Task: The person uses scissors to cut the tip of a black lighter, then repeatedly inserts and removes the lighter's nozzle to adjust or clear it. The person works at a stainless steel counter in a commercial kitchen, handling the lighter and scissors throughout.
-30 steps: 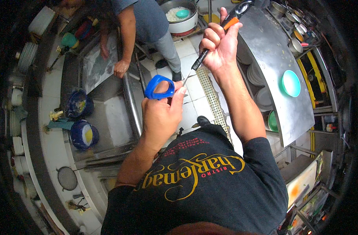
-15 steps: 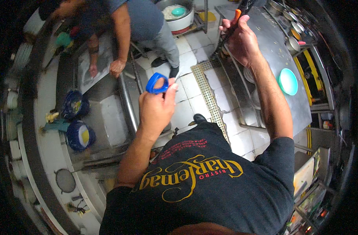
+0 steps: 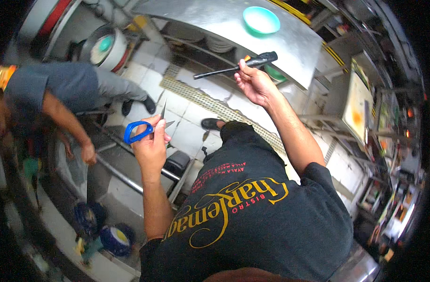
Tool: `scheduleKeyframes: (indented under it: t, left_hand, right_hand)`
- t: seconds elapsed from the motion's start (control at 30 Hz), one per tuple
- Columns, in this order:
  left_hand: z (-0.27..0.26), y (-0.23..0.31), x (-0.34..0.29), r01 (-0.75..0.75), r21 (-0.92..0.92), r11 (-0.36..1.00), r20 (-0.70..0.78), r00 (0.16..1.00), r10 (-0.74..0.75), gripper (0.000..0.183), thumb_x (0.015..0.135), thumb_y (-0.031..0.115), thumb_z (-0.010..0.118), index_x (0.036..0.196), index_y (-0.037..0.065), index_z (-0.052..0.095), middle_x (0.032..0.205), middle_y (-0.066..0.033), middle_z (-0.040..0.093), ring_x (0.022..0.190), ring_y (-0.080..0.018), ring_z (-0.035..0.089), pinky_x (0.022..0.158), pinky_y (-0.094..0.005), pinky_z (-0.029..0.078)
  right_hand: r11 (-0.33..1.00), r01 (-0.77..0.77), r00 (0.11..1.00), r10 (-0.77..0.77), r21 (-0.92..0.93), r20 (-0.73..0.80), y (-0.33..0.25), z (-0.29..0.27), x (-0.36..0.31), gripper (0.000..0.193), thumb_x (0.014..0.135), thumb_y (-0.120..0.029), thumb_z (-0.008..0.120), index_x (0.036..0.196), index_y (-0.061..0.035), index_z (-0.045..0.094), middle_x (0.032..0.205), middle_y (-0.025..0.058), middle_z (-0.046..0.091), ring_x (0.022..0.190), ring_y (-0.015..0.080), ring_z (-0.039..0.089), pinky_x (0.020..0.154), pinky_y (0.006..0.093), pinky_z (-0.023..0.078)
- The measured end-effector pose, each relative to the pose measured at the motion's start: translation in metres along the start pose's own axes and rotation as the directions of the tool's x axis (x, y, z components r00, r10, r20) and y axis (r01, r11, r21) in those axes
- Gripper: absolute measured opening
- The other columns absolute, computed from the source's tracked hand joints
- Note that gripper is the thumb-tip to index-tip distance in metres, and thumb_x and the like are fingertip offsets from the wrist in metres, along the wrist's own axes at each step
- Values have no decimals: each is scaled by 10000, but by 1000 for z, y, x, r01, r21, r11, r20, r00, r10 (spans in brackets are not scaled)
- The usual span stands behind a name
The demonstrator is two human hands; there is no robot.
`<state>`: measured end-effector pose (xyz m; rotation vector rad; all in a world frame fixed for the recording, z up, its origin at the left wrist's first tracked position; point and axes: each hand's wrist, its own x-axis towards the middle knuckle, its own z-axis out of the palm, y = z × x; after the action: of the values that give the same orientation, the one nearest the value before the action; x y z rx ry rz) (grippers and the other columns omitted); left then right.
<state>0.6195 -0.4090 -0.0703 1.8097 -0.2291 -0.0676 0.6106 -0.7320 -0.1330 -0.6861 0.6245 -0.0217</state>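
Observation:
My left hand (image 3: 150, 151) is closed around blue-handled scissors (image 3: 129, 133), their pointed metal blades standing slightly apart and directed up and away from me. My right hand (image 3: 257, 87) grips a long-necked black gas lighter (image 3: 262, 59) with an orange trigger, its thin nozzle pointing left. Both hands are raised over the floor, in front of my black T-shirt. The lighter is close to the near edge of a steel table (image 3: 299, 51), where a turquoise bowl (image 3: 262, 21) sits.
At the left a person (image 3: 69, 89) in a grey shirt bends over a steel sink, with dark blue bowls (image 3: 116, 240) nearby. A large pot (image 3: 116, 55) stands beyond. A drain grate (image 3: 210, 104) crosses the tiled floor. A stained cutting board (image 3: 358, 110) is at the right.
My view has swung right, so the table now spans the top and the person sits farther left. The lighter has tipped from upright to nearly level. Both hands keep their holds.

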Motion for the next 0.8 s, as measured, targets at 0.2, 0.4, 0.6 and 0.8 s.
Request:
scheduleKeyframes:
  t: [0.2, 0.4, 0.6, 0.8]
  left_hand:
    - [95, -22, 33, 108, 97, 989, 278, 952, -131, 136, 928, 62, 666, 1031, -26, 677, 806, -77, 672, 584, -108, 606, 537, -255, 497]
    - [202, -56, 71, 203, 171, 964, 437, 861, -259, 132, 933, 92, 671, 1026, -2, 683, 818, -77, 688, 593, -108, 618, 553, -279, 508]
    - [276, -88, 90, 160, 214, 964, 541, 802, -254, 132, 943, 101, 663, 1031, 2, 675, 903, -100, 677, 627, -131, 631, 577, -278, 510]
    - [314, -118, 73, 252, 126, 959, 566, 776, -278, 153, 958, 36, 605, 1086, -31, 653, 917, -95, 635, 734, -126, 620, 675, -256, 501]
  right_hand:
    - [846, 23, 891, -259, -532, -373, -96, -175, 48, 169, 920, -158, 722, 929, -36, 606, 747, 7, 612, 597, 108, 595, 504, 228, 487]
    - [569, -60, 805, -458, -820, -377, -157, -247, 99, 828, 853, -217, 808, 1319, 66, 186, 809, 94, 675, 656, 120, 640, 608, 246, 545]
    - [-23, -133, 805, -586, -991, -94, -175, -250, 109, 872, 734, -386, 874, 1319, 39, 387, 1073, 208, 640, 1029, 299, 632, 896, 379, 517]
    - [-305, 59, 525, -800, -951, 289, -180, -257, 161, 743, 890, -361, 667, 1434, 38, 356, 1416, 319, 393, 1359, 456, 342, 1174, 469, 251]
